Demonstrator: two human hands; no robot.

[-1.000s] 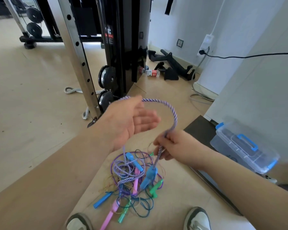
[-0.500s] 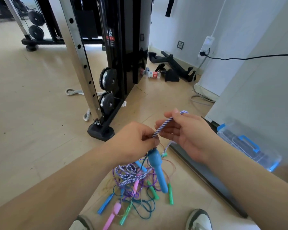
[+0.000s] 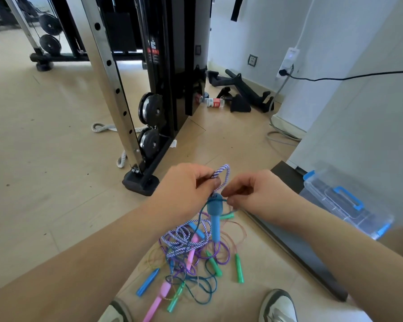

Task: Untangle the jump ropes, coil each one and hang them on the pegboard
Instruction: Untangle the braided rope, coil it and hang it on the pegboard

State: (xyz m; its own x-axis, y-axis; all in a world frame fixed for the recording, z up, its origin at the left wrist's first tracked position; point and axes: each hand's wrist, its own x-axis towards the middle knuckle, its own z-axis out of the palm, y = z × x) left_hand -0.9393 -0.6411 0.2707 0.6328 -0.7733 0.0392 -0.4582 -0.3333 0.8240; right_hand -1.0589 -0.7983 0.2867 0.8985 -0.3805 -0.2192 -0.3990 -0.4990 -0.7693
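A person's left hand (image 3: 186, 189) pinches a purple-and-white braided rope (image 3: 221, 176) between thumb and fingers, the rope arching in a small loop just above the fingertips. Directly below those fingers a blue handle (image 3: 214, 219) hangs upright from the rope, a thin dark teal cord (image 3: 221, 200) crossing its top. To the right, the right hand (image 3: 258, 194) closes its fingertips on that thin cord beside the top of the handle; the two hands sit near each other, fingertips almost touching. Beneath both hands, on the tan floor (image 3: 44, 159), lies the tangle of jump ropes (image 3: 191, 256): braided purple coils, thin clear and purple cords, and pink, green and blue handles spread among them. Well beyond the fingers to the left stands a black weight machine (image 3: 172, 66). To the right of the right hand sits a clear plastic box (image 3: 344, 205) with blue latches, against a white wall.
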